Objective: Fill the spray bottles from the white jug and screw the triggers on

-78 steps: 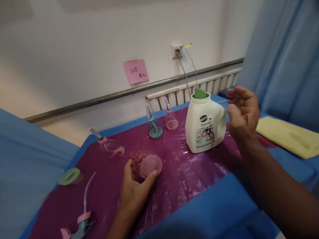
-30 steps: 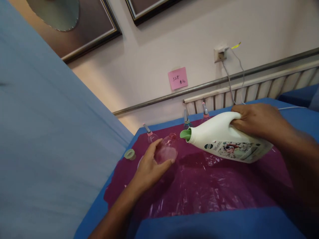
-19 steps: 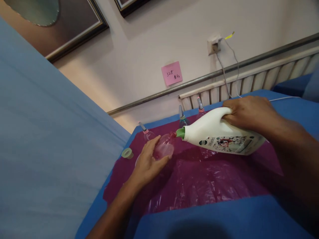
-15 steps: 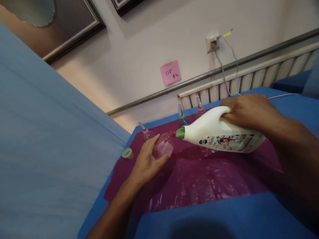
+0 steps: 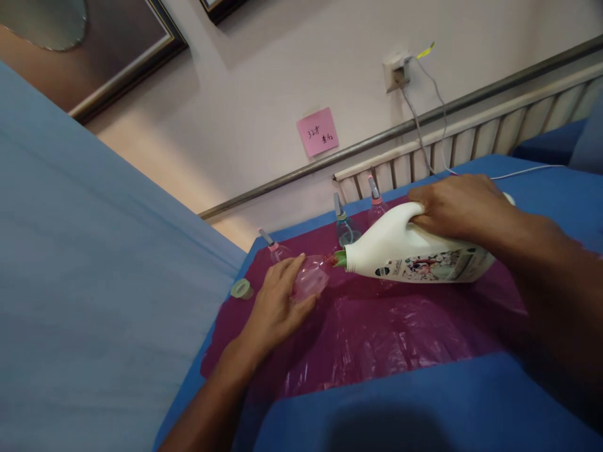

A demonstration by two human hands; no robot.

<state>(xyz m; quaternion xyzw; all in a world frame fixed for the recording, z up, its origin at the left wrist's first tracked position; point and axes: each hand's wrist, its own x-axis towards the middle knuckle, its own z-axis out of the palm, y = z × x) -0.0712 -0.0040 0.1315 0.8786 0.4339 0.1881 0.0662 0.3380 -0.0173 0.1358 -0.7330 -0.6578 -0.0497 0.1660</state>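
My left hand (image 5: pixel 277 301) is closed around a clear pink plastic bottle (image 5: pixel 311 276), tilted with its open neck toward the right. Pale contents show inside it. My right hand (image 5: pixel 464 204) grips the handle of a large white detergent jug (image 5: pixel 400 248), tipped on its side. The jug's green spout (image 5: pixel 340 258) meets the small bottle's mouth. Whether liquid is flowing cannot be made out. Behind them stand a teal pump bottle (image 5: pixel 346 229) and a pink pump bottle (image 5: pixel 377 204). Another pink-collared pump bottle (image 5: pixel 277 250) is just beyond my left hand.
A pale green cap (image 5: pixel 242 289) lies on the left of the purple plastic sheet (image 5: pixel 391 339), which covers part of the blue table (image 5: pixel 424 402). A blue curtain (image 5: pixel 94 270) hangs at left. Behind the table are a radiator (image 5: pixel 424 150) and cables from a wall socket (image 5: pixel 396 70).
The jug's spout has moved slightly left and down, closer against the pink bottle's mouth. My left hand still holds the bottle. The whole view has shifted a little.
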